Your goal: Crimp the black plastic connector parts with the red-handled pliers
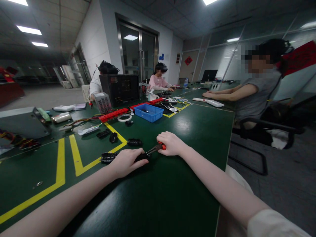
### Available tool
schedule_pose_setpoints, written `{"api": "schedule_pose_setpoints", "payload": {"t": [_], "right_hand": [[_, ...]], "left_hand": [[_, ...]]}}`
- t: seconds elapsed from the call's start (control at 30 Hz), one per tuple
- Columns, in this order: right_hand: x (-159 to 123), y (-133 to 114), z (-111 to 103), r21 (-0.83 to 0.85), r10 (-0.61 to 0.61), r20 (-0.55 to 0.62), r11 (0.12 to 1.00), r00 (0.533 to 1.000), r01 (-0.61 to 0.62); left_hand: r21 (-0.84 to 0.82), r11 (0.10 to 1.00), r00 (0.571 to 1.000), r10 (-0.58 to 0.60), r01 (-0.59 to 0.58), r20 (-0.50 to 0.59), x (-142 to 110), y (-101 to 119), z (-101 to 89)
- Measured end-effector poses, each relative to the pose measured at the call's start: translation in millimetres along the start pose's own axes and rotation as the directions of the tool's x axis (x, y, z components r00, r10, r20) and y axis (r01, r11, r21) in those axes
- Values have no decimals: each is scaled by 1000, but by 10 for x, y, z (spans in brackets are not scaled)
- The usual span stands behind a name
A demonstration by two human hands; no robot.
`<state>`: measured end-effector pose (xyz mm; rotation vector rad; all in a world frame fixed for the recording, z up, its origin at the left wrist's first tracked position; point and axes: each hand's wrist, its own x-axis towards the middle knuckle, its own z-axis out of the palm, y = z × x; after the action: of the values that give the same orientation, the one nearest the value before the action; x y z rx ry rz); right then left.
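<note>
My right hand (170, 143) is closed around the red handles of long-nosed pliers (154, 149). Their jaws point left and reach a small black part (142, 157), which my left hand (126, 162) grips between thumb and fingers. My fingers partly hide that part, and I cannot make out its exact kind. A black ribbed plastic piece (108, 157) lies just left of my left hand. Another black piece (134, 142) rests on the green table beyond the hands, with two smaller black pieces (113, 137) farther left.
Behind the hands stand a blue tray (148, 113), a roll of white tape (124, 118) and red strips (114, 115). A metal box with cables (22, 122) sits at left. Yellow tape (60, 161) marks the table (172, 197). People sit across and at right, beside a chair (269, 123).
</note>
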<state>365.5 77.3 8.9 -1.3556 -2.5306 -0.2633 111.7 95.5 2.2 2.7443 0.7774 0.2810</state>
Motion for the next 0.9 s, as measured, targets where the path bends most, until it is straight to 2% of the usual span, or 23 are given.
{"api": "schedule_pose_setpoints", "payload": {"t": [0.2, 0.43, 0.7, 0.9], "right_hand": [[9, -42, -9, 12, 20, 68, 1000, 997, -21], [11, -38, -4, 5, 26, 75, 1000, 997, -26], [10, -36, -7, 8, 53, 95, 999, 994, -54], [11, -39, -17, 13, 56, 98, 998, 994, -57]], "left_hand": [[0, 1000, 1000, -3, 3, 10, 4, -1, -7], [-6, 1000, 1000, -1, 1, -4, 0, -9, -3], [-18, 1000, 994, 22, -24, -103, -4, -48, 61], [-12, 999, 996, 39, -40, -86, -8, -31, 45]]}}
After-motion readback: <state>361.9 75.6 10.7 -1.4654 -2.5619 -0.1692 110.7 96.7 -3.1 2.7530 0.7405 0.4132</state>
